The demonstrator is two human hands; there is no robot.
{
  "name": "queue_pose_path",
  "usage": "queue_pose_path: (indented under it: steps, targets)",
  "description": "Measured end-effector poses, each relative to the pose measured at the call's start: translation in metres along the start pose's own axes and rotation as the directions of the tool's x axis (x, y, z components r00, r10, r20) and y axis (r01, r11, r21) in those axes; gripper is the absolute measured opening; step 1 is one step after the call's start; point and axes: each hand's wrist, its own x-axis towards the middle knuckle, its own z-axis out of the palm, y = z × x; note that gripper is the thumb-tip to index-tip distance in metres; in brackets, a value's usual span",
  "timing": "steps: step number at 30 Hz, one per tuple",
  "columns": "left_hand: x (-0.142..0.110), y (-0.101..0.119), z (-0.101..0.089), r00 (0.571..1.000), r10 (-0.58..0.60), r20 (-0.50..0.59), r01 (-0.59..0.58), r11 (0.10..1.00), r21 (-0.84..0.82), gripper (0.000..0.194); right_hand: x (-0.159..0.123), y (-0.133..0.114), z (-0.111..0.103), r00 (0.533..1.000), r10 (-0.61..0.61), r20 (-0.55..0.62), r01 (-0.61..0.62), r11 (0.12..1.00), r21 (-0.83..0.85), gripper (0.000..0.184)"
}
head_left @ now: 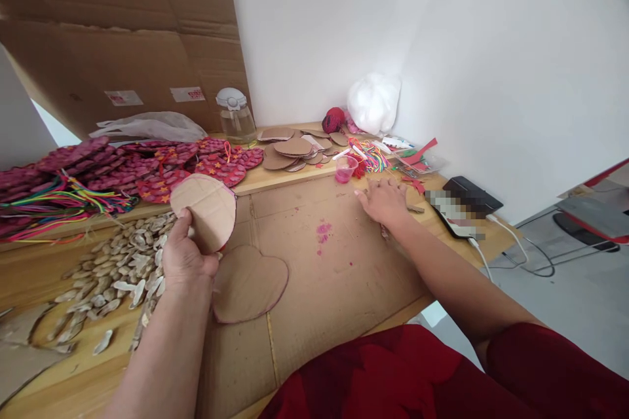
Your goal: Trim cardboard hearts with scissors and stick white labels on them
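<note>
My left hand (189, 249) grips a rounded cardboard cutout (206, 209) with a dark pinkish edge, thumb on its near face. Below it, a heart-shaped cardboard piece (253, 285) lies flat on the large cardboard sheet (304, 321). At the sheet's far right edge is my right hand (386, 201), palm down with the thumb apart; its fingertips are partly hidden. Close by stands a small clear cup (346, 169) with pink liquid. A narrow brown strip (415, 208) lies beside the right hand. Pink stains (323, 230) mark the sheet.
Peanut shells (113, 268) heap at left, below decorated pink pieces (113, 167) and colourful cords (63, 200). Stacked cardboard cutouts (292, 149), a bottle (236, 114), red yarn (333, 120) and a white bag (374, 103) stand behind. A cabled phone (452, 215) lies right.
</note>
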Motion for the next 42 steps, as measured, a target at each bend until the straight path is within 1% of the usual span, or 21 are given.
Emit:
queue_pose_path:
  steps: [2, 5, 6, 8, 9, 10, 11, 14, 16, 18, 20, 22, 24, 26, 27, 28, 29, 34, 36, 39, 42]
  targets:
    - [0.001, -0.001, -0.001, 1.000, 0.002, -0.002, -0.002, 1.000, 0.002, 0.028, -0.010, -0.003, -0.001, 0.999, -0.042, -0.008, 0.042, 0.999, 0.020, 0.074]
    - [0.002, -0.001, -0.001, 1.000, -0.003, 0.003, 0.003, 1.000, 0.012, 0.029, -0.032, -0.024, 0.001, 0.974, -0.227, 0.022, 0.225, 0.972, 0.073, 0.072]
    - [0.002, -0.001, -0.001, 1.000, -0.005, 0.003, 0.005, 1.000, 0.016, 0.030, -0.040, -0.032, 0.003, 0.947, -0.318, 0.040, 0.312, 0.944, 0.106, 0.072]
    - [0.001, 0.000, 0.000, 1.000, -0.008, 0.004, 0.008, 1.000, 0.022, 0.031, -0.051, -0.045, 0.008, 0.846, -0.528, 0.073, 0.502, 0.837, 0.218, 0.078]
    - [0.001, 0.000, 0.000, 1.000, -0.005, 0.004, 0.005, 1.000, 0.024, 0.031, -0.053, -0.047, 0.010, 0.796, -0.599, 0.086, 0.561, 0.783, 0.270, 0.081]
    - [0.001, 0.001, 0.001, 1.000, -0.001, 0.005, 0.001, 1.000, 0.025, 0.031, -0.054, -0.046, 0.013, 0.772, -0.628, 0.103, 0.577, 0.759, 0.303, 0.082]
    - [0.000, 0.001, 0.001, 1.000, 0.005, 0.006, -0.005, 1.000, 0.025, 0.031, -0.052, -0.041, 0.015, 0.784, -0.608, 0.127, 0.551, 0.775, 0.310, 0.082]
    - [-0.001, 0.002, 0.002, 1.000, 0.020, 0.008, -0.020, 1.000, 0.024, 0.030, -0.038, -0.010, 0.019, 0.920, -0.342, 0.190, 0.303, 0.930, 0.207, 0.079]
    - [-0.001, 0.002, 0.002, 1.000, 0.018, 0.012, -0.018, 1.000, 0.022, 0.031, -0.030, 0.014, 0.019, 0.968, -0.182, 0.173, 0.158, 0.976, 0.147, 0.075]
    - [-0.002, 0.002, 0.002, 1.000, 0.011, 0.016, -0.012, 1.000, 0.023, 0.032, -0.028, 0.030, 0.017, 0.990, -0.059, 0.126, 0.047, 0.994, 0.102, 0.071]
    - [-0.002, 0.002, 0.002, 1.000, 0.004, 0.018, -0.005, 1.000, 0.026, 0.033, -0.038, 0.030, 0.013, 0.997, -0.020, 0.070, 0.014, 0.997, 0.081, 0.069]
    - [-0.002, 0.002, 0.002, 1.000, 0.002, 0.012, -0.003, 1.000, 0.031, 0.033, -0.058, 0.018, 0.008, 0.992, -0.116, 0.049, 0.110, 0.989, 0.103, 0.069]
    - [-0.003, 0.002, 0.002, 1.000, 0.008, 0.011, -0.008, 0.999, 0.032, 0.033, -0.083, 0.000, 0.001, 0.933, -0.349, 0.090, 0.327, 0.925, 0.195, 0.071]
    - [-0.004, 0.003, 0.003, 1.000, 0.017, 0.020, -0.017, 0.999, 0.029, 0.033, -0.103, -0.013, -0.002, 0.767, -0.626, 0.142, 0.561, 0.762, 0.324, 0.077]
    - [-0.004, 0.003, 0.003, 1.000, 0.017, 0.024, -0.018, 0.999, 0.029, 0.033, -0.109, -0.016, -0.003, 0.706, -0.693, 0.150, 0.609, 0.701, 0.372, 0.079]
    - [-0.005, 0.003, 0.003, 1.000, 0.018, 0.024, -0.018, 0.999, 0.030, 0.033, -0.111, -0.015, -0.002, 0.679, -0.719, 0.149, 0.624, 0.672, 0.398, 0.080]
    - [-0.005, 0.003, 0.003, 1.000, 0.017, 0.022, -0.018, 0.999, 0.032, 0.034, -0.109, -0.011, 0.000, 0.689, -0.710, 0.148, 0.613, 0.679, 0.405, 0.079]
    - [-0.005, 0.005, 0.002, 1.000, 0.016, 0.010, -0.016, 0.999, 0.042, 0.033, -0.068, 0.034, 0.015, 0.898, -0.397, 0.191, 0.353, 0.907, 0.230, 0.079]
    - [-0.005, 0.005, 0.002, 1.000, 0.016, 0.012, -0.017, 0.999, 0.037, 0.033, -0.056, 0.047, 0.016, 0.948, -0.272, 0.166, 0.246, 0.956, 0.161, 0.078]
    - [-0.005, 0.005, 0.002, 0.999, 0.027, 0.032, -0.028, 0.999, 0.023, 0.031, -0.055, 0.051, 0.013, 0.980, -0.171, 0.098, 0.159, 0.980, 0.116, 0.075]
    - [-0.004, 0.004, 0.001, 0.999, 0.028, 0.032, -0.029, 0.999, 0.026, 0.029, -0.066, 0.036, 0.011, 0.953, -0.287, 0.098, 0.269, 0.949, 0.163, 0.074]
